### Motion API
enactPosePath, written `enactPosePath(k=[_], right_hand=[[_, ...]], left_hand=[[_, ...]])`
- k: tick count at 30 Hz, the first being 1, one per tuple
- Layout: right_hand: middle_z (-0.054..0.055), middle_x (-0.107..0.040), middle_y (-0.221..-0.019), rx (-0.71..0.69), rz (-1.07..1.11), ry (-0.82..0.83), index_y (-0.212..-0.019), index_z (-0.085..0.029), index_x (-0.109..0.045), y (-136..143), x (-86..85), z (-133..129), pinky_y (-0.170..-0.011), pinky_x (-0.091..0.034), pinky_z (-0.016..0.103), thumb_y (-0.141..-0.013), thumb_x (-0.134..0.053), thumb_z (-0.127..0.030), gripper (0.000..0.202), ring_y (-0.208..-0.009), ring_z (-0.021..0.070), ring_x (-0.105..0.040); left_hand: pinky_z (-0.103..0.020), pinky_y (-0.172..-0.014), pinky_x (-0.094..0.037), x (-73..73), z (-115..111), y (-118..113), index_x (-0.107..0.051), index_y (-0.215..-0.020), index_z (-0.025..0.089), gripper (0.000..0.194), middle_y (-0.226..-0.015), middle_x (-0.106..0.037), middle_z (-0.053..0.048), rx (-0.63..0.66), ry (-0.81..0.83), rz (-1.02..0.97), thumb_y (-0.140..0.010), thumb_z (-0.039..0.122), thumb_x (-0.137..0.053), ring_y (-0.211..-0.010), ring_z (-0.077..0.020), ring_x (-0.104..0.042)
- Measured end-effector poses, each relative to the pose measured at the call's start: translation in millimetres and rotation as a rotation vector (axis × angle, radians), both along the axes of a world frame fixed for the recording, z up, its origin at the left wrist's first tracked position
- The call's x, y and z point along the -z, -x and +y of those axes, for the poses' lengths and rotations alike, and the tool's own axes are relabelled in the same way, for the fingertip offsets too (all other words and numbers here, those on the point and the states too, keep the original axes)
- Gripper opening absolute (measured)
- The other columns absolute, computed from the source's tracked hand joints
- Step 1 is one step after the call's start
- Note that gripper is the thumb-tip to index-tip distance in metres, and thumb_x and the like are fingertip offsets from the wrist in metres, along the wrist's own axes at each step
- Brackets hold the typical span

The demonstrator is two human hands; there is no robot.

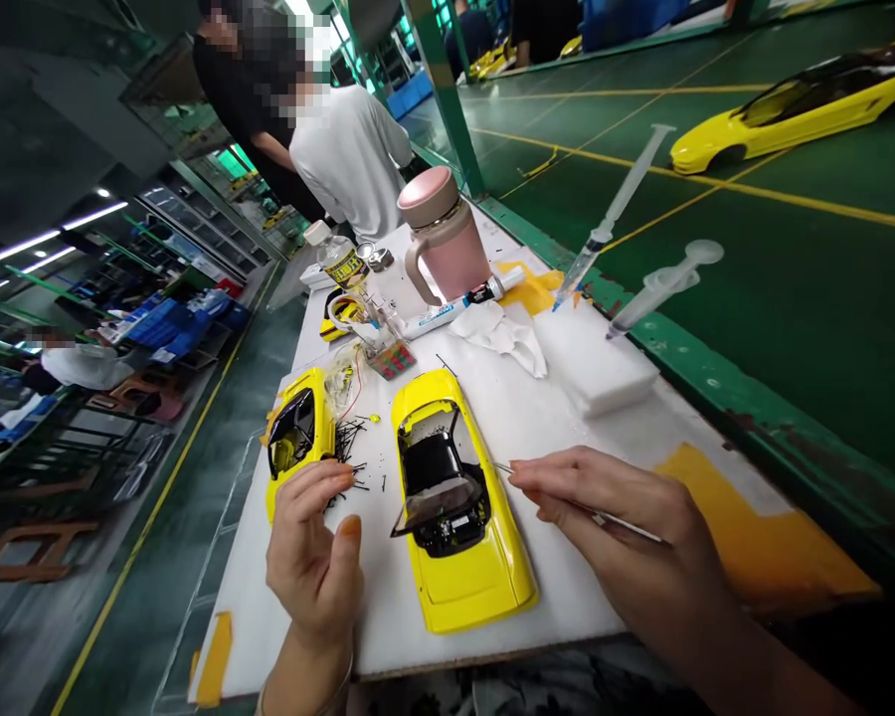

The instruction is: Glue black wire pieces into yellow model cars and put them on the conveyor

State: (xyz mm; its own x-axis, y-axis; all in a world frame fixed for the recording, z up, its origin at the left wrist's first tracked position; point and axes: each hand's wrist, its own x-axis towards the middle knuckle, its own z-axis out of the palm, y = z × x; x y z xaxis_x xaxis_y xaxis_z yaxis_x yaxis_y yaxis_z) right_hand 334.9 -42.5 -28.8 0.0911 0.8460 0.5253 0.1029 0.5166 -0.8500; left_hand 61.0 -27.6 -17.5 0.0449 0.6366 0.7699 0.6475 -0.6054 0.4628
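A yellow model car body (466, 582) lies on the white tabletop, with a dark windshield piece (439, 505) resting tilted over its opening. My left hand (317, 547) is raised just left of the body, fingers apart and holding nothing. To the right of the body, my right hand (612, 507) pinches a thin metal tool (626, 527), its tip close to the car's side. Beyond my left fingers sits a second yellow car body (314, 398), and thin black strips (349, 443) are scattered beside it.
A pink mug (451, 244), a bottle (339, 257), a glue tube (437, 318) and crumpled tissue (503, 333) stand or lie farther back. Two syringes (619, 214) (667, 283) stick up from a white foam block (601, 363). People (347, 149) are beyond the table.
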Motion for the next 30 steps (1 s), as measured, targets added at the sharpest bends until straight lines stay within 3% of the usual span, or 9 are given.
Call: enactPosePath(k=[23, 30], right_hand=[[0.001, -0.08, -0.101, -0.017, -0.094, 0.05, -0.096, -0.021, -0.079, -3.8, -2.3, -1.5, -0.083, -0.057, 0.008, -0.089, -0.068, -0.002, 0.023, -0.092, 0.0093, -0.077], [0.0, -0.08, -0.101, -0.018, -0.083, 0.055, -0.097, -0.024, -0.08, -2.2, -1.7, -0.6, -0.085, -0.059, 0.012, -0.091, -0.068, -0.007, 0.022, -0.092, 0.0111, -0.077]], left_hand=[[-0.044, -0.088, -0.053, -0.9, 2.9, 1.6, -0.072, -0.098, 0.022, 0.014, -0.096, -0.068, -0.007, -0.026, -0.042, -0.046, -0.098, 0.03, -0.061, -0.098, -0.0252, -0.065], [-0.043, -0.084, -0.054, -0.3, 4.5, 0.2, -0.074, -0.094, 0.022, 0.014, -0.091, -0.068, -0.007, -0.034, -0.071, -0.069, -0.097, 0.029, -0.062, -0.093, -0.0244, -0.066]])
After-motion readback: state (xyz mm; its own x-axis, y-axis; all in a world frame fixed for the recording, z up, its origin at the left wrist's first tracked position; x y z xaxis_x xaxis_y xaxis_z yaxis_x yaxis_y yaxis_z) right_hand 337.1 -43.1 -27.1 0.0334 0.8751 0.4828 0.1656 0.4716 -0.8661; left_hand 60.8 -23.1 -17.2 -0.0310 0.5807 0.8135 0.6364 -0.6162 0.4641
